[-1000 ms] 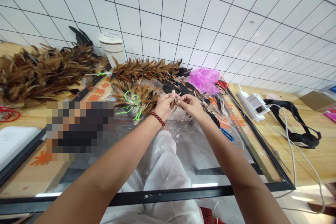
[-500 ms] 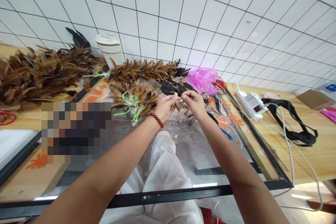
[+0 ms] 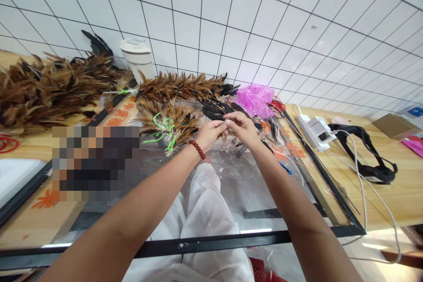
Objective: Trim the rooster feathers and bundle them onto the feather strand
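Observation:
My left hand [image 3: 210, 133], with a red bead bracelet on its wrist, and my right hand [image 3: 242, 127] meet over the glass tabletop [image 3: 231, 194]. Both pinch a small bunch of brown feathers [image 3: 226, 133] between fingertips, the pale quill ends showing between the thumbs. Just left of my hands lies a brown feather bundle [image 3: 168, 122] tied with bright green cord. Behind it stretches a long string of brown feathers [image 3: 185, 87], and dark feathers [image 3: 214, 109] lie right behind my fingers.
A big heap of brown feathers [image 3: 49, 92] fills the left. A white lidded cup [image 3: 138, 58] stands by the tiled wall. A pink plastic bag [image 3: 256, 99], blue-handled tool [image 3: 284, 167], white power strip [image 3: 315, 130] and black strap [image 3: 373, 158] lie right.
My hands have closed together and shifted slightly up and away, the fingertips now pinching the feather bunch more tightly. The view has drifted a little.

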`<control>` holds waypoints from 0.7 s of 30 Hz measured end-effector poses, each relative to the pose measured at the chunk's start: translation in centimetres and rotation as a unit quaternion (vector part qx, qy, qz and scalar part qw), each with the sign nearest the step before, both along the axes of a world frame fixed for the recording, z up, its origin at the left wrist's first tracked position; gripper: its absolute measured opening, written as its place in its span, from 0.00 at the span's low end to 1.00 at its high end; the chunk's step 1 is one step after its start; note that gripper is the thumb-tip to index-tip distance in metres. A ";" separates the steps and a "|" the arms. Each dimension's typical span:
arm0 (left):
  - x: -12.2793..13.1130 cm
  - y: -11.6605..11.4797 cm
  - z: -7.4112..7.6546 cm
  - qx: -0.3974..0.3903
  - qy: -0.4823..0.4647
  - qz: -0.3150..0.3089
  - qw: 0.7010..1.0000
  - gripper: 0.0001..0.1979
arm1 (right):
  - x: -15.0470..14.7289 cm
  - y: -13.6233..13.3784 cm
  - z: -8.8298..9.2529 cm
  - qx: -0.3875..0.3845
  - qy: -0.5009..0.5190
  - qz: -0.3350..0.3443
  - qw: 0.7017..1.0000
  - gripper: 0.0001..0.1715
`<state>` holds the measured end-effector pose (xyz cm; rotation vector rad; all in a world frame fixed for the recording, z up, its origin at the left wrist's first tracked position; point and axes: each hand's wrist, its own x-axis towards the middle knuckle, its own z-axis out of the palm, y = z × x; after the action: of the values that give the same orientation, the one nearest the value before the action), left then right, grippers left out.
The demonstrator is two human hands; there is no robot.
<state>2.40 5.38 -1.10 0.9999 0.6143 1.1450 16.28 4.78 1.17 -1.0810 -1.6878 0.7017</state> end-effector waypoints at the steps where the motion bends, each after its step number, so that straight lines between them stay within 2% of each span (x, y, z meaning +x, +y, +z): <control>1: 0.1 0.0 0.1 0.003 -0.001 0.001 1.000 0.13 | 0.1 0.1 0.0 -0.001 0.007 0.005 1.000 0.12; 4: 0.3 0.0 0.3 -0.001 -0.032 0.072 0.997 0.11 | 0.8 0.6 -0.2 0.002 0.032 -0.057 0.998 0.11; 6: 0.3 0.3 0.2 -0.011 -0.049 0.142 0.989 0.10 | 1.3 1.0 -0.7 -0.001 -0.017 -0.089 0.996 0.09; 8: 0.3 0.7 0.0 -0.021 -0.050 0.192 0.980 0.11 | 1.6 1.2 -1.2 0.008 -0.118 -0.073 0.990 0.07; 10: 0.1 1.0 -0.3 -0.028 -0.051 0.220 0.974 0.11 | 1.5 1.1 -1.7 0.033 -0.206 -0.033 0.977 0.09; 12: 0.0 1.3 -0.5 -0.037 -0.061 0.227 0.971 0.11 | 1.0 0.7 -2.0 0.067 -0.285 0.013 0.956 0.13; 14: -0.2 1.4 -0.6 -0.043 -0.070 0.225 0.971 0.11 | 0.6 0.3 -1.9 0.099 -0.379 0.045 0.919 0.14; 17: -0.2 1.3 -0.5 -0.048 -0.067 0.220 0.972 0.11 | 0.7 -0.2 -0.9 0.137 -0.496 0.043 0.856 0.11; 19: -0.1 1.2 -0.4 -0.050 -0.057 0.207 0.975 0.12 | 1.3 -0.4 0.2 0.152 -0.514 0.017 0.844 0.11; 21: 0.0 1.1 -0.4 -0.047 -0.044 0.196 0.978 0.14 | 1.9 -0.5 1.5 0.154 -0.496 -0.008 0.854 0.11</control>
<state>2.41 6.49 -1.49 0.7604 0.8089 1.4839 18.22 4.29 2.65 -1.3088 -2.5255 -0.2459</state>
